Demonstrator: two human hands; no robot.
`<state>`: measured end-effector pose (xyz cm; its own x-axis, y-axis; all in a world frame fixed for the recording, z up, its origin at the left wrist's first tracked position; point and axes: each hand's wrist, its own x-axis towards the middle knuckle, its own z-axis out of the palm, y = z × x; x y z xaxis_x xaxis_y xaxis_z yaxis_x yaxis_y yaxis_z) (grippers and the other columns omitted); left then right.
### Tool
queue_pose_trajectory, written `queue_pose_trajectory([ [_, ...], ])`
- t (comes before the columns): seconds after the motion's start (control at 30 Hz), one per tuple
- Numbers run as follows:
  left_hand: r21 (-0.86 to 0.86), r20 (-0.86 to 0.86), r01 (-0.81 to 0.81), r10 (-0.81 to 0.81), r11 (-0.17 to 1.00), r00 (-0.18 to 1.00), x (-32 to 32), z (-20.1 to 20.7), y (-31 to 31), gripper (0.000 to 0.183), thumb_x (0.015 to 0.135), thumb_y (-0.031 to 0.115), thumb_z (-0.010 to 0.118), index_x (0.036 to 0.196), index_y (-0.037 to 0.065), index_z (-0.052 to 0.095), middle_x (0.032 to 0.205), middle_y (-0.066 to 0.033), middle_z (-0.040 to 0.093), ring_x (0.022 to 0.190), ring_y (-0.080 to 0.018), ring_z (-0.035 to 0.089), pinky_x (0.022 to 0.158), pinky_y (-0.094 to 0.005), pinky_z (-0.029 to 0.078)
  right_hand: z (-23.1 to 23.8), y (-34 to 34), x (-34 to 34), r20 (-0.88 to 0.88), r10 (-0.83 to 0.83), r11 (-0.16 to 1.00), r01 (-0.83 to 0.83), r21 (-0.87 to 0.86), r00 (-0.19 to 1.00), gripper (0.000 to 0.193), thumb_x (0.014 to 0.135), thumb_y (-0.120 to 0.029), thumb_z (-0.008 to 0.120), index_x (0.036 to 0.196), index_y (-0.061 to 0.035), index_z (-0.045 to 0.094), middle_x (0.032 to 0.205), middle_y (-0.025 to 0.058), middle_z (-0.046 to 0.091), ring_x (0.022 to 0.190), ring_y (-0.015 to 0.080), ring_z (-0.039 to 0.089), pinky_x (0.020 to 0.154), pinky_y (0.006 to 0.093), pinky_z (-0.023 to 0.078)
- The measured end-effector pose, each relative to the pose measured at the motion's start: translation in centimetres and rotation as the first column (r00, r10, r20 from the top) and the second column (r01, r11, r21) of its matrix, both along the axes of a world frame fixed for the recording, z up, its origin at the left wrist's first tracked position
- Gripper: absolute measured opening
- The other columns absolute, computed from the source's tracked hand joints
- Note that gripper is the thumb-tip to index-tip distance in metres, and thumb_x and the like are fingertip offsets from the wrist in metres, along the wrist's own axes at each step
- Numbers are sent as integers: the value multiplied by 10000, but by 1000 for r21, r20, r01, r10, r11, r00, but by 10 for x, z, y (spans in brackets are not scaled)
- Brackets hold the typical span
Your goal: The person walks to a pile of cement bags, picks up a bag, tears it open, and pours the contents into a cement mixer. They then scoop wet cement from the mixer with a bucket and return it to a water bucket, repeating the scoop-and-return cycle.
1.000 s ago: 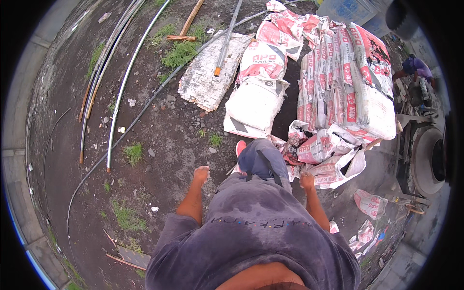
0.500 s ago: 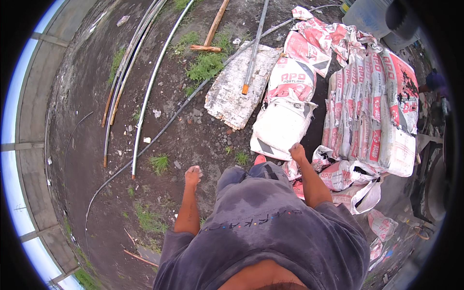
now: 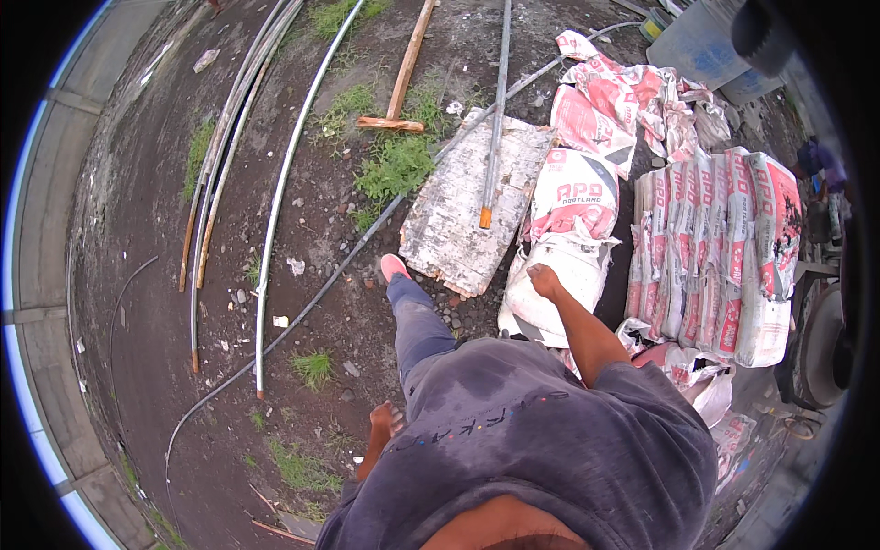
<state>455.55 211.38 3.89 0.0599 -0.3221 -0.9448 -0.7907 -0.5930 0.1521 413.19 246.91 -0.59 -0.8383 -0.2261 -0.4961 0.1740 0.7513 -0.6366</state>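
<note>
My right hand (image 3: 544,280) swings forward in a loose fist, with nothing showing in it. Seen from above, it overlaps a white sack (image 3: 555,291), and I cannot tell any contact. Low at my left side hangs my left hand (image 3: 387,419), its fingers slightly bent and apart, holding nothing. Beyond the white sack lies a red-and-white cement bag (image 3: 576,191). To its right stands a tight row of stacked cement bags (image 3: 701,247). My left foot, in a pink shoe (image 3: 394,267), is stepped forward near a weathered board (image 3: 458,206).
A metal pipe (image 3: 496,119) rests across the board. Ahead lies a wooden T-shaped piece (image 3: 401,82). Long poles (image 3: 240,119), a pale pipe (image 3: 280,183) and a dark hose (image 3: 316,298) stretch over the ground. Crumpled sacks (image 3: 605,96) and a blue-grey drum (image 3: 692,46) are at far right.
My left leg has stepped forward. My left hand has dropped back toward my body, while my right hand has moved slightly left. The view has shifted.
</note>
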Motion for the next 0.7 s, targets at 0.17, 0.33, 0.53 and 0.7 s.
queue_pose_trajectory([
  [0.17,-69,-81,20,-25,997,996,-112,-5,-137,288,925,320,508,1126,119,554,971,-35,609,835,-194,601,672,-404,482,4,-32,-24,168,276,867,-321,383,946,347,882,-268,507,1006,29,636,942,256,628,955,325,614,860,420,461],
  [0.33,-331,-356,61,-185,942,916,-306,34,-310,315,911,331,536,1128,106,572,962,-28,635,804,-167,618,622,-324,492,45,-111,-89,135,-200,979,194,60,970,249,859,-201,562,959,11,644,747,133,628,711,214,612,653,349,488],
  [0.53,-488,-430,211,-444,847,787,-540,78,-413,286,926,303,528,1121,100,577,947,-24,630,801,-135,604,621,-285,473,76,-190,-195,-132,-303,953,303,-14,944,247,850,-199,587,954,19,640,765,139,640,650,171,590,620,335,477],
  [0.7,-423,-518,323,-518,847,681,-705,85,-396,316,929,300,521,1157,84,554,977,-39,626,851,-153,603,685,-302,471,46,-204,-240,-42,-283,941,286,179,958,307,808,-257,544,944,-13,669,981,226,642,971,367,602,861,417,464],
])
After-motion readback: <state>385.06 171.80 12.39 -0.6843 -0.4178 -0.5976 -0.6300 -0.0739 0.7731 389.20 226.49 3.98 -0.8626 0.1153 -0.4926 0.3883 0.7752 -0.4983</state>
